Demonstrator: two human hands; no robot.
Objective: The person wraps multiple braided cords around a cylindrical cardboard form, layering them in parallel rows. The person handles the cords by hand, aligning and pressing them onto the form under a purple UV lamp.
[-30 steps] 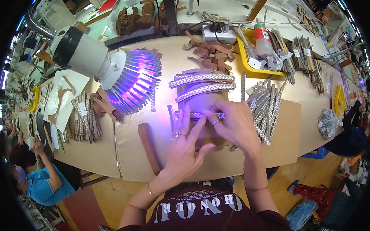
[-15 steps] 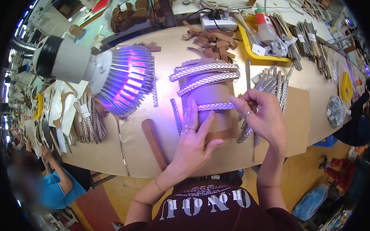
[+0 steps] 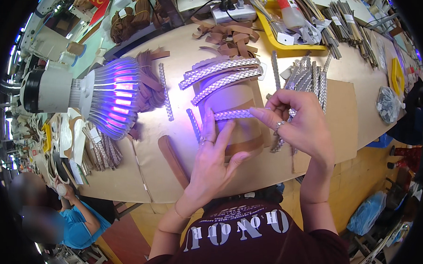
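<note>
A short silver braided strip [image 3: 231, 114] lies across a tan curved form [image 3: 227, 94], rising slightly toward its right end. My left hand [image 3: 214, 162] is open, fingers spread. Its index fingertip rests at the strip's left end and its middle finger lies just below it. With thumb and fingers closed in a pinch, my right hand [image 3: 305, 123] holds the strip's right end. Higher on the form, two more braided strips, an upper one [image 3: 223, 68] and a lower one [image 3: 227, 84], run side by side. A brown band [image 3: 248, 147] wraps the form's near end.
A lamp with a finned, lit head [image 3: 112, 98] stands at left. Loose braided strips [image 3: 311, 77] lie right of the form. Behind are brown leather scraps [image 3: 229, 37] and a yellow tray [image 3: 289, 50]. A brown strap [image 3: 172, 161] lies near my left forearm. Another person [image 3: 85, 223] sits at far left.
The whole view has shifted, with the table items now higher and more to the left. My right hand still pinches the strip's right end. The other person now holds something whitish.
</note>
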